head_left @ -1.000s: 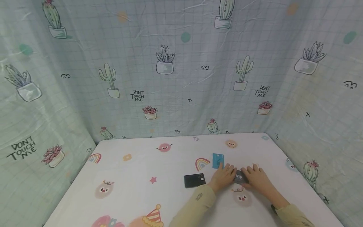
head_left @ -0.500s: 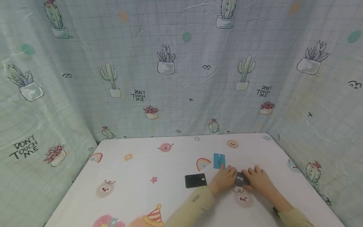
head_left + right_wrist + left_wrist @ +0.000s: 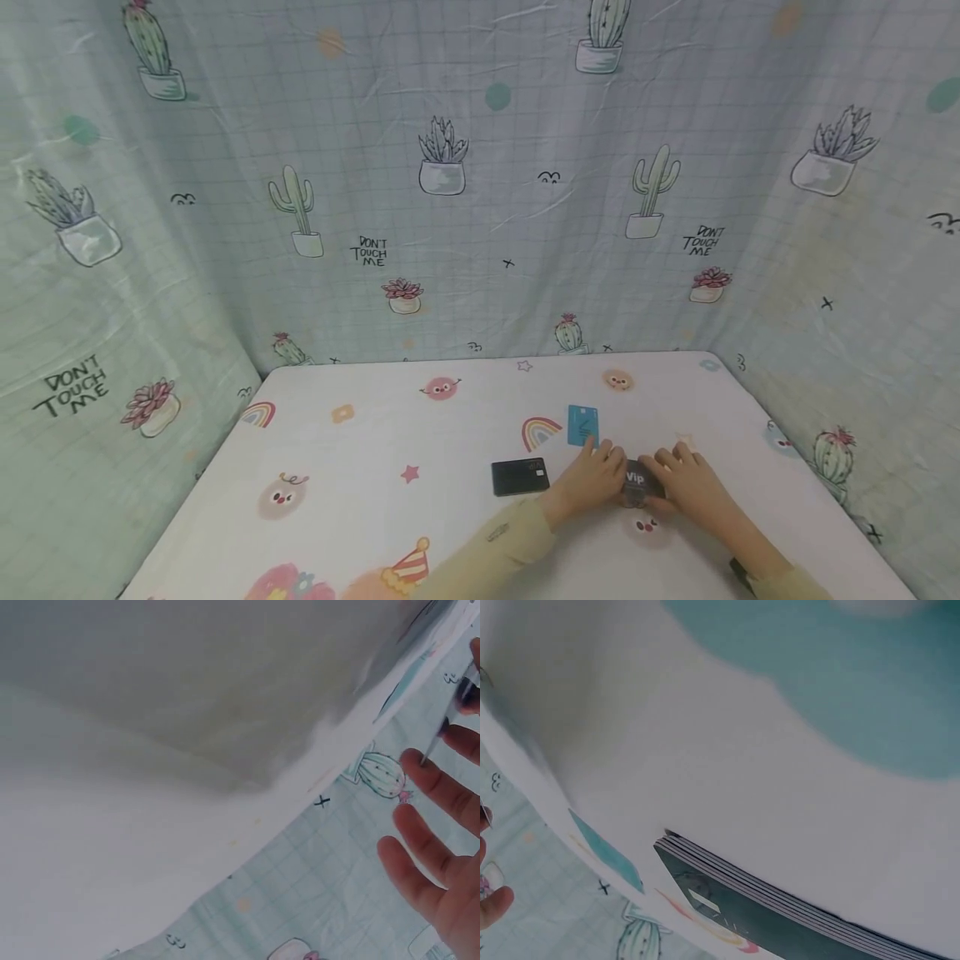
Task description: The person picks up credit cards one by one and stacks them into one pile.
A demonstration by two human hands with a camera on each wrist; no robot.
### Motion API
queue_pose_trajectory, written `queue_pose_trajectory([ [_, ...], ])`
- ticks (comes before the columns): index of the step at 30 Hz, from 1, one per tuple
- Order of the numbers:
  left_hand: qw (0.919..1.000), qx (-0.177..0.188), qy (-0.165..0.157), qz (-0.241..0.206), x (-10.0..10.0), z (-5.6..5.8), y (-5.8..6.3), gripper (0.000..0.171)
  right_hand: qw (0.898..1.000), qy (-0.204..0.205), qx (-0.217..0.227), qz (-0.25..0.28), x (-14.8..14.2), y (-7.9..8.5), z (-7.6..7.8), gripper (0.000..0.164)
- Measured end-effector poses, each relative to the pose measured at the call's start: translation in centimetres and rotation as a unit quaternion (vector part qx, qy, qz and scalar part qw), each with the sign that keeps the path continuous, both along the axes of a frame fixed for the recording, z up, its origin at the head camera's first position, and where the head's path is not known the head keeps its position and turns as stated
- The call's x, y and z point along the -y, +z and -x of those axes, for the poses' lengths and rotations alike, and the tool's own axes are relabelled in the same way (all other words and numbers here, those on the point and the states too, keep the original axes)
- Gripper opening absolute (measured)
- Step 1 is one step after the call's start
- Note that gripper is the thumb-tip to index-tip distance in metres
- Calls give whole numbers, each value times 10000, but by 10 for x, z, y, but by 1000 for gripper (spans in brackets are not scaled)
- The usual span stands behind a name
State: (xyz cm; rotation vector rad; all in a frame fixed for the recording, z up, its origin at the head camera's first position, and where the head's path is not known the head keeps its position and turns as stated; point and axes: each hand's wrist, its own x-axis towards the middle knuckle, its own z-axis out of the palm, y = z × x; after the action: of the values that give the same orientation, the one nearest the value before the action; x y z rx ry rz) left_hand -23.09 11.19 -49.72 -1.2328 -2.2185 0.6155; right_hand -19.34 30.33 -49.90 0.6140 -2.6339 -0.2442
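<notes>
A dark card printed "Vip" (image 3: 636, 477) is held between both hands at the right of the table in the head view. My left hand (image 3: 591, 478) pinches its left edge, and my right hand (image 3: 686, 483) grips its right side. Seen edge-on in the right wrist view, the card (image 3: 442, 724) sits against the fingertips while the lower fingers spread away from it. Only a few fingers (image 3: 491, 906) of the left hand show at the left rim of the left wrist view.
Left of the hands lies a black card stack (image 3: 520, 476); its layered edges show in the left wrist view. A blue card (image 3: 582, 425) lies just beyond the left fingertips. Patterned cloth (image 3: 480, 208) hangs behind the white printed tabletop (image 3: 465, 433).
Both hands and the "Vip" card have come slightly nearer to me. The black stack and the blue card stay in place; the head view has shifted a little.
</notes>
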Motion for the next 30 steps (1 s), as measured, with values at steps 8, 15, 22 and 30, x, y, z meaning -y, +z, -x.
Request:
queue_pose_trajectory([
  [8, 9996, -22, -157, -219, 10, -8, 5, 53, 9993, 233, -139, 247, 5, 2, -11, 58],
  [15, 9991, -168, -188, -351, 22, -16, 8, 55, 9974, 496, -334, 390, 15, 6, -18, 60],
  [22, 9993, -74, -48, -362, 34, -26, 15, 56, 9970, 565, -313, 417, 25, 8, -21, 60],
  [30, 9978, -132, -42, -655, 47, -33, 16, 52, 9955, 682, -425, 507, 37, 8, -22, 61],
])
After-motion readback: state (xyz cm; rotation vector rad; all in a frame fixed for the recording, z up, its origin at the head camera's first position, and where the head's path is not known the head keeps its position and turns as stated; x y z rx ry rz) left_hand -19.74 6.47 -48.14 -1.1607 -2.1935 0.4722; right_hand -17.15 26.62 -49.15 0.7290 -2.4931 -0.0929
